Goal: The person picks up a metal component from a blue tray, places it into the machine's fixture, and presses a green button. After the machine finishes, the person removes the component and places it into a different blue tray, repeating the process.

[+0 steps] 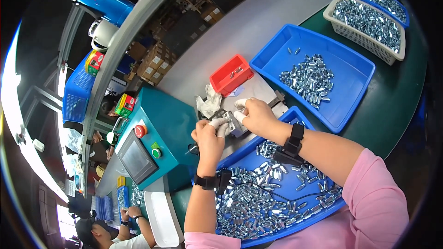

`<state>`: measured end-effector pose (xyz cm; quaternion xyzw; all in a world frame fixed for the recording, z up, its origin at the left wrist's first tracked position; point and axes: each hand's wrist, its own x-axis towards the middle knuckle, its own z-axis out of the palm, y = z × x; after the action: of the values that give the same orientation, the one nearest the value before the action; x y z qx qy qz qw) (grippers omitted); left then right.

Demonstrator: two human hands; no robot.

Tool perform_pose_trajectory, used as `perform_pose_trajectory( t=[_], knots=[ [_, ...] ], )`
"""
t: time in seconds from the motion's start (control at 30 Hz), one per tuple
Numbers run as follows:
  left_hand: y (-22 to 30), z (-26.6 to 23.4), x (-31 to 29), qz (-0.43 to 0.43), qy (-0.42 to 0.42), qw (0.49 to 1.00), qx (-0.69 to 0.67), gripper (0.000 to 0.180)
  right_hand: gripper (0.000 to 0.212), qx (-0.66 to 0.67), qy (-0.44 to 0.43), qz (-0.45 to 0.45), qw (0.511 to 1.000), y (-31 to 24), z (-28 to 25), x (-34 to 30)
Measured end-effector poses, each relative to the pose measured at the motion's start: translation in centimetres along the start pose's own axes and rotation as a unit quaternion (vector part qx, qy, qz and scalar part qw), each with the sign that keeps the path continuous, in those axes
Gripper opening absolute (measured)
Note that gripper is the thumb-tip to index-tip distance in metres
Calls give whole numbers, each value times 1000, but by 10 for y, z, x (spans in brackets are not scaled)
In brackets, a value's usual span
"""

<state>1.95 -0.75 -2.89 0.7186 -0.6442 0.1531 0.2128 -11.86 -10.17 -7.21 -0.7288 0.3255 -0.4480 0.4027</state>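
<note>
My left hand [208,134] is closed, its white-covered fingertips pinched against a small metal fixture [236,128] on the bench. My right hand [258,117] comes in from the other side, thumb and fingers curled together at the fixture's right end. Whatever either hand pinches is too small or hidden to make out. Below my forearms lies a blue tray [287,185] with many small shiny metal cylinders [251,205]. Beyond my right hand stands a larger blue bin [351,76] holding a heap of similar pieces [307,78]. A red bin [238,85] behind the fixture contains a few pieces.
A crumpled white glove [210,102] lies left of the red bin. On the left stands a teal machine [173,115] with a screen [137,157], red button [140,131] and green button [156,152]. A filled beige basket [391,54] sits far right. Another person [140,230] works lower left.
</note>
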Motion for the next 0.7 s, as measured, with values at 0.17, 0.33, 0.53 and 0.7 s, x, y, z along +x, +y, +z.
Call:
perform_pose_trajectory(
  t=[0.17,0.33,0.53,0.7],
  knots=[
    [9,-11,10,63,-31,997,29,12,30,25,-6,0,1000,-2,-5,4],
    [46,-4,-36,4,-88,994,-65,10,28,-17,-92,48,994,-10,-9,4],
    [52,23,-71,-17,-196,980,-14,18,33,-76,-172,54,981,-28,-9,-11],
    [37,22,-81,0,-191,979,-74,15,29,79,-195,78,974,-18,0,-21]
  ],
)
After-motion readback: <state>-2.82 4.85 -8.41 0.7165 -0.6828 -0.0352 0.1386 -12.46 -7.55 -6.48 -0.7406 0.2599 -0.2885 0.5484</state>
